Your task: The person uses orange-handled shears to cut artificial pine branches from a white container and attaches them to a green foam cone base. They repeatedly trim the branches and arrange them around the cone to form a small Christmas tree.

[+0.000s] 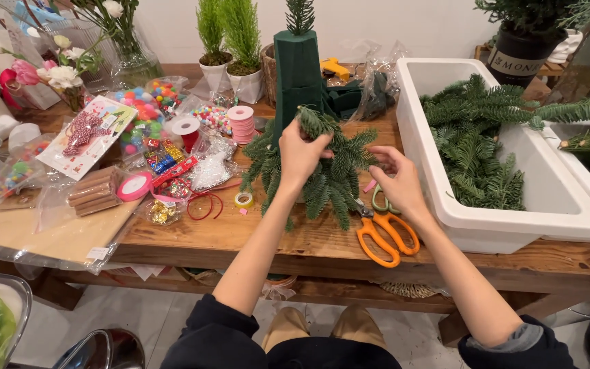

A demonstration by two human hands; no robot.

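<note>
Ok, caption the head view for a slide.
Left hand presses a fir sprig into a green foam cone; right hand steadies lower branches.

Left side of the desk (pixel 254 239): flat clear plastic packet with a white-and-red card insert (pixel 89 135), lying tilted. Just right of it, clear bags of multicoloured pom-poms (pixel 146 109). Below it, clear-wrapped bundle of brown sticks (pixel 93 191). Upper right of frame: black round pot with a pale printed label (pixel 519 65).

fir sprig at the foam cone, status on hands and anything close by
Left hand pinching fir sprig against green foam cone. Right hand open, touching lower fir branches. Orange scissors lying just under right hand.
</note>
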